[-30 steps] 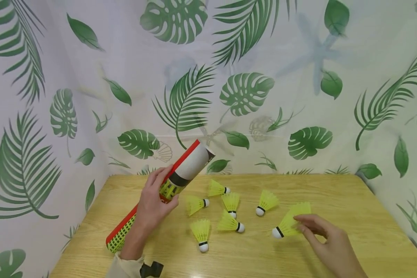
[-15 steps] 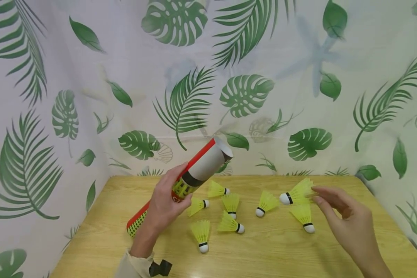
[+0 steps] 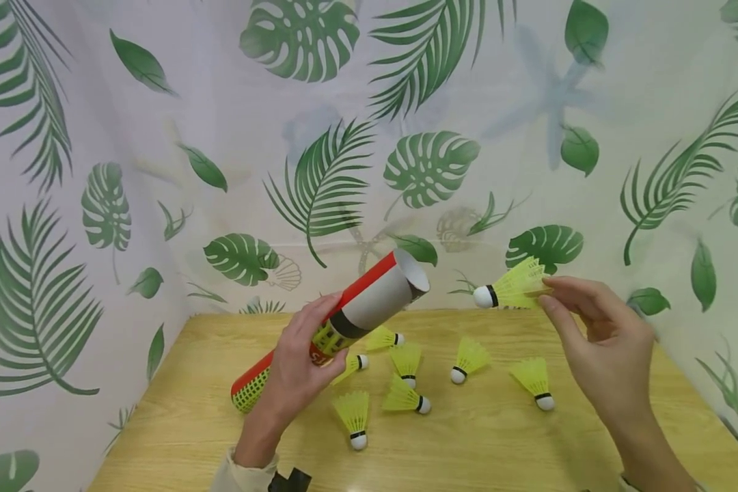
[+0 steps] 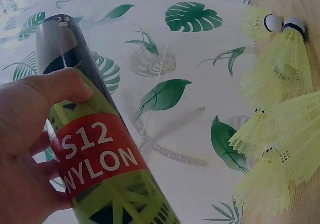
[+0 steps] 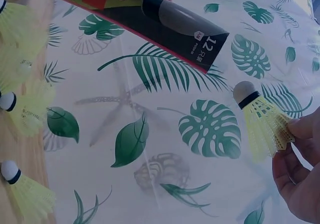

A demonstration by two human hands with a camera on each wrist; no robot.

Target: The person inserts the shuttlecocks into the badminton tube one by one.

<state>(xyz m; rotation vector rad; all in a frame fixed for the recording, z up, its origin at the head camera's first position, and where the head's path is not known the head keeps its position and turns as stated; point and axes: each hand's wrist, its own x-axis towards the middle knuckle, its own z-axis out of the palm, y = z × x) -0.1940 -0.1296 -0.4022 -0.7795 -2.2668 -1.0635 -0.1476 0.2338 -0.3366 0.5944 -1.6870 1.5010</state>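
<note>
My left hand point(image 3: 301, 359) grips a shuttlecock tube point(image 3: 369, 301) round its middle. The tube is red, grey, black and yellow-green, tilted with its open end up to the right; "S12 NYLON" reads on its red label point(image 4: 102, 151) in the left wrist view. Over the table's far right, my right hand point(image 3: 609, 342) pinches a yellow shuttlecock point(image 3: 510, 287) by the skirt's edge. Its white cork points left toward the tube's mouth, a gap apart. In the right wrist view this shuttlecock point(image 5: 260, 119) hangs beside the tube's end point(image 5: 212, 49).
Several yellow shuttlecocks lie on the wooden table point(image 3: 443, 451), among them one at the front point(image 3: 353, 417), one right of centre point(image 3: 469, 359) and one at the right point(image 3: 534, 383). A leaf-printed cloth point(image 3: 357, 205) stands behind and beside the table.
My right hand has lifted the shuttlecock off the table, up and slightly left of its half-second-ago place. My left hand has shifted the tube rightward, turning its mouth more toward the right.
</note>
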